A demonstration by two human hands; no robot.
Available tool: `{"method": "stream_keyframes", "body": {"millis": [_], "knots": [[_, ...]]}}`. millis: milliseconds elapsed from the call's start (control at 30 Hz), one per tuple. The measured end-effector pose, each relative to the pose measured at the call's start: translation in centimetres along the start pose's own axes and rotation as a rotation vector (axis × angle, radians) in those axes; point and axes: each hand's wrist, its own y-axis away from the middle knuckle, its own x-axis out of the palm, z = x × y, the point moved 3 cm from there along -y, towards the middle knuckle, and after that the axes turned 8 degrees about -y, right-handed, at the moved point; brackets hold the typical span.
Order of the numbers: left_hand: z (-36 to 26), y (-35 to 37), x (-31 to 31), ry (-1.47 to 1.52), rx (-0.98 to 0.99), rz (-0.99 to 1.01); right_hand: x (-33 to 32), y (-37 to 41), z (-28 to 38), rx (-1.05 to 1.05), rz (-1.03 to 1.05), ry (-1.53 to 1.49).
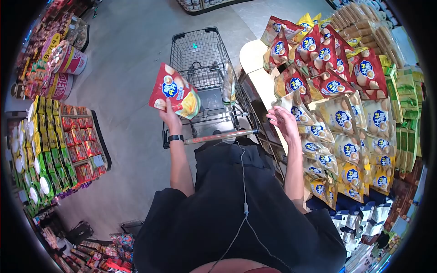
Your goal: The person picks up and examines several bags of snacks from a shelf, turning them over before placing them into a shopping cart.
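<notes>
A red snack bag (159, 86) with a blue logo is gripped at its lower edge by my left hand (171, 117), which wears a dark wristband. The bag is held up over the left side of a wire shopping cart (200, 45). My right hand (284, 122) is raised with fingers loosely apart and nothing visible in it. Its fingertips are right by the cream-coloured snack bags (296, 108) on the display. Another packaged bag (228, 86) stands upright at the right side of the cart.
Red snack bags (325, 54) are heaped on the display table (255, 54) to the right, with cream and yellow bags (350, 150) in front. The cart handle (214, 137) crosses before my waist. Shelves of packaged snacks (82, 141) stand at left, beyond grey floor (123, 100).
</notes>
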Motion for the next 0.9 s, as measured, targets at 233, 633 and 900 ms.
{"method": "stream_keyframes", "body": {"millis": [233, 633, 900], "knots": [[2.7, -4.5, -3.1, -0.08, -0.061, 0.018, -2.2, 0.7, -1.7, 0.019, -0.094, -0.015], [8.1, -4.5, -6.4, -0.232, -0.278, -0.066, -3.4, 3.1, -4.1, 0.003, -0.217, -0.054], [8.6, -5.1, -7.2, -0.303, -0.209, -0.032, -3.8, 4.0, -6.2, 0.014, -0.272, -0.067]]}}
